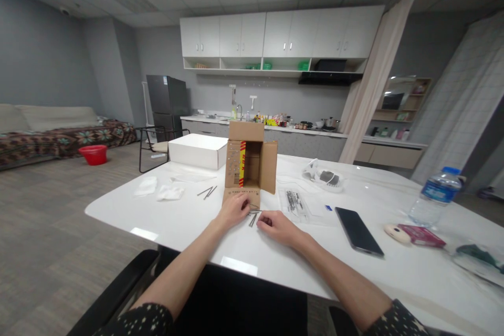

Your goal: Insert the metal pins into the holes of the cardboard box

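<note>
White bench (189,231), seated view, both forearms reaching forward over the near edge.

Around the work: open cardboard box (249,165) lying on its side straight ahead, mouth facing the person, flaps splayed; its lower flap lies flat on the bench, just beyond the hands. Closed white box (198,150) behind and to the left. Two small clear bags (159,189) left of centre, and a loose pair of thin metal pins (207,192) between them and the cardboard box. Right of the cardboard box: a flat clear packet of dark parts (294,202), a bagged bundle (325,177) farther back, a black phone (358,231) face up, a water bottle (433,195) near the right edge, a pink packet (421,235) beside it. Nothing lies between the hands and the box flap.

Small cluster of metal pins (253,216) lies on the bench between the two hands, at the edge of the lower flap. Thin and long; long axes run roughly near-to-far, tilted slightly, tips toward the box. Too small to count.

Left hand (234,210): palm down, fingers curled loosely, fingertips touching the flap edge and the far end of the pins. Whether it pinches one, cannot tell.

Right hand (275,224): palm down just beside the pins, fingers drawn together toward the thumb, near end of the pins at its fingertips; an actual grip cannot be made out.
</note>
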Available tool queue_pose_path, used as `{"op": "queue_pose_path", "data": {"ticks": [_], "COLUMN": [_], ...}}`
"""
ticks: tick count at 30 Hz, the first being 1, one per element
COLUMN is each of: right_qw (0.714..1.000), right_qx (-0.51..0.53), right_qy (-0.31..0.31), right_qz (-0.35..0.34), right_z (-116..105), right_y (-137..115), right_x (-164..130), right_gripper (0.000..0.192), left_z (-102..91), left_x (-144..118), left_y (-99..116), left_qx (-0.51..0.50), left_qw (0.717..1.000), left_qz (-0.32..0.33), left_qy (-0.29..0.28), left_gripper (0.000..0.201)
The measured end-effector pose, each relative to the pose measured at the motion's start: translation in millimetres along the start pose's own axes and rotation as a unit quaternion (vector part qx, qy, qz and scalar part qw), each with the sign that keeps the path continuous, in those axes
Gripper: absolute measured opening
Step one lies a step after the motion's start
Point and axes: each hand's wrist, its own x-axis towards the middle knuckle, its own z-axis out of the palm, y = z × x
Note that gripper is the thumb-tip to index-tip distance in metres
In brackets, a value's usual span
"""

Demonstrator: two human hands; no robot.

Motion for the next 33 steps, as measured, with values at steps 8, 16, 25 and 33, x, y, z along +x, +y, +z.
{"op": "queue_pose_path", "data": {"ticks": [8, 16, 25, 33], "right_qw": [1.000, 1.000, 1.000, 1.000], "right_qx": [-0.001, -0.010, -0.009, -0.013], "right_qy": [-0.002, -0.003, -0.006, -0.009], "right_qz": [0.003, 0.008, 0.005, 0.008], "right_z": [0, 1, 0, 0], "right_y": [-1, 3, 0, 2], "right_x": [0, 0, -1, 0], "right_gripper": [0.016, 0.016, 0.015, 0.016], "left_z": [2.2, 2.4, 2.5, 2.4], "left_x": [-6, -11, -14, -15], "left_y": [2, 6, 5, 6], "left_qx": [0.046, 0.046, 0.034, 0.028], "left_qw": [0.999, 0.999, 0.999, 1.000], "left_qz": [0.013, -0.007, -0.002, -0.002], "left_qy": [-0.008, 0.005, 0.003, 0.001], "left_gripper": [0.011, 0.011, 0.014, 0.016]}}
